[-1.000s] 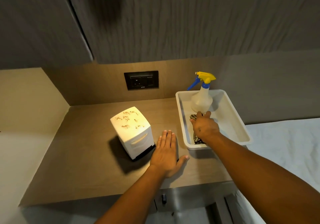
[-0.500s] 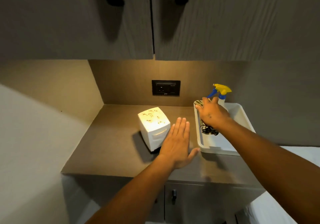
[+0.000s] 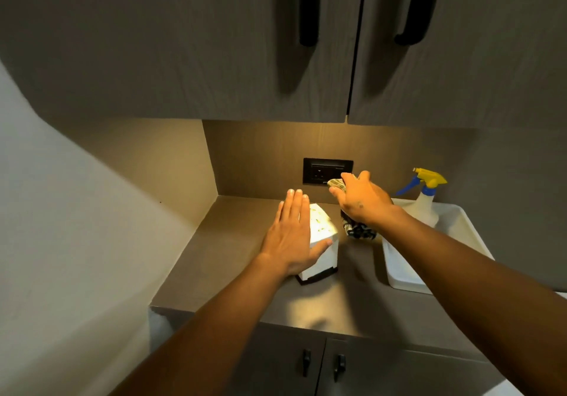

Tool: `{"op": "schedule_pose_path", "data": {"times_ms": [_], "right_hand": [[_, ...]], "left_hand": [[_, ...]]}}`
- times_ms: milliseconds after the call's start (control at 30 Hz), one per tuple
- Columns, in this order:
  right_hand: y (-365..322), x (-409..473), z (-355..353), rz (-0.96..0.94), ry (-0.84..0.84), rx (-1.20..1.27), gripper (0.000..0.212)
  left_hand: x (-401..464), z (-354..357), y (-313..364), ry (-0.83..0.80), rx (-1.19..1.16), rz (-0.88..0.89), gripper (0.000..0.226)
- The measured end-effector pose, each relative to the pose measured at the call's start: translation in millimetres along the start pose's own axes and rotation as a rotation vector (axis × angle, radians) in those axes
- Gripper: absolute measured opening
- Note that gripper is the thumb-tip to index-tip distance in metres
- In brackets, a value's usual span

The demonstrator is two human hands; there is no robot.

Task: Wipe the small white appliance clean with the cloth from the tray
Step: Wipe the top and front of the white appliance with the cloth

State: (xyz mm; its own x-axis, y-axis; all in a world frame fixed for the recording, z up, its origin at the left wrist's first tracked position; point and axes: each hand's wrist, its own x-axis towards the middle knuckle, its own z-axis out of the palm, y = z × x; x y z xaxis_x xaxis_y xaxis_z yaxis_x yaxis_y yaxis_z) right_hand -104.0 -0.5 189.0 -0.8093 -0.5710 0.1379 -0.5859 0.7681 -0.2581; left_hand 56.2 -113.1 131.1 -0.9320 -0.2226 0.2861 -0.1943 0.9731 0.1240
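The small white appliance [image 3: 322,244] stands on the brown counter, its top speckled with crumbs or stains. My left hand [image 3: 293,234] lies flat and open over its left side, fingers straight. My right hand [image 3: 360,201] holds a dark patterned cloth [image 3: 359,230] in the air just right of the appliance, left of the white tray [image 3: 460,242]. Part of the cloth hangs below the hand and a bit sticks out by the fingers.
A spray bottle [image 3: 426,199] with a yellow and blue trigger stands in the tray at the back. A black wall socket [image 3: 326,170] sits behind the hands. Upper cabinets [image 3: 276,43] with black handles hang overhead. A wall borders the counter [image 3: 239,242] on the left.
My right hand lifted the cloth out of the tray and carried it left toward the appliance. My left hand moved from the counter onto the appliance. The camera tilted upward.
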Motion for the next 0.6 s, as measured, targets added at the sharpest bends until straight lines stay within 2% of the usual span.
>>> {"op": "schedule_pose_path", "data": {"times_ms": [200, 333, 467, 600], "right_hand": [[-17, 8, 21, -0.002, -0.055, 0.004, 0.056], [-29, 15, 46, -0.001, -0.030, 0.020, 0.058], [-31, 10, 74, 0.064, -0.062, 0.066, 0.063], [-27, 3, 83, 0.149, 0.021, 0.138, 0.060]], "left_hand": [[-1, 32, -51, -0.167, -0.169, -0.117, 0.149], [2, 56, -64, -0.231, -0.387, -0.203, 0.164], [6, 74, -64, -0.228, -0.600, -0.262, 0.168], [3, 94, -63, -0.151, -0.705, -0.298, 0.162]]}}
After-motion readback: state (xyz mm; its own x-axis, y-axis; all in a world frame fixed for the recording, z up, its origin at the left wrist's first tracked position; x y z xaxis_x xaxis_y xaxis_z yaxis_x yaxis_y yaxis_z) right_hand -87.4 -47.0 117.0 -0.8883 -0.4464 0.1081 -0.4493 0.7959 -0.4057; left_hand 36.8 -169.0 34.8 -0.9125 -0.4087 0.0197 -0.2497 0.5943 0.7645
